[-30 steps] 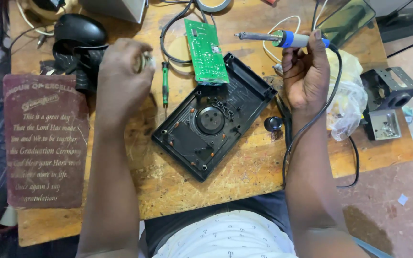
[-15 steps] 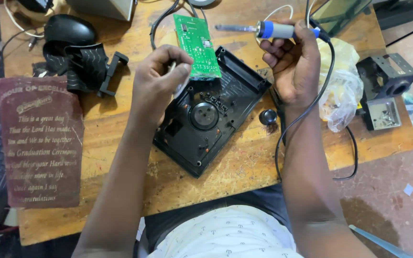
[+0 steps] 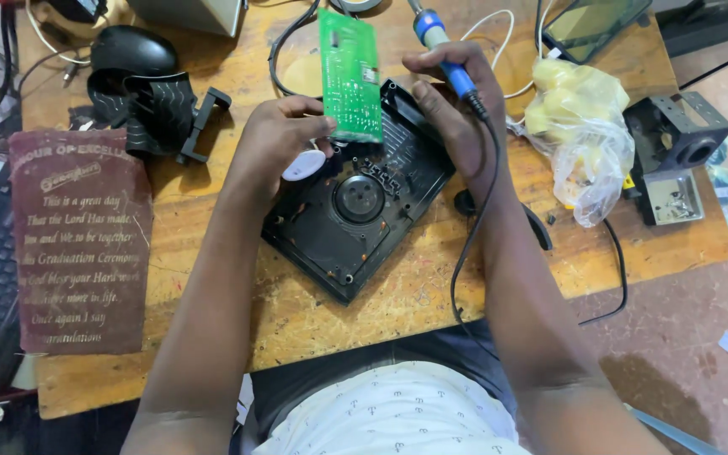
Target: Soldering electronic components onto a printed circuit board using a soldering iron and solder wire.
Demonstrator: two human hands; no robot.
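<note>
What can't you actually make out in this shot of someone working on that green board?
- Soldering iron tip: cut off by the top edge of the head view.
- Fingertips of the left hand: hidden behind the green circuit board.
- Parts on the board: too small to tell.
- Far end of the black case: covered by board and right hand.
- Contents of the plastic bag: blurred by crinkled film.
</note>
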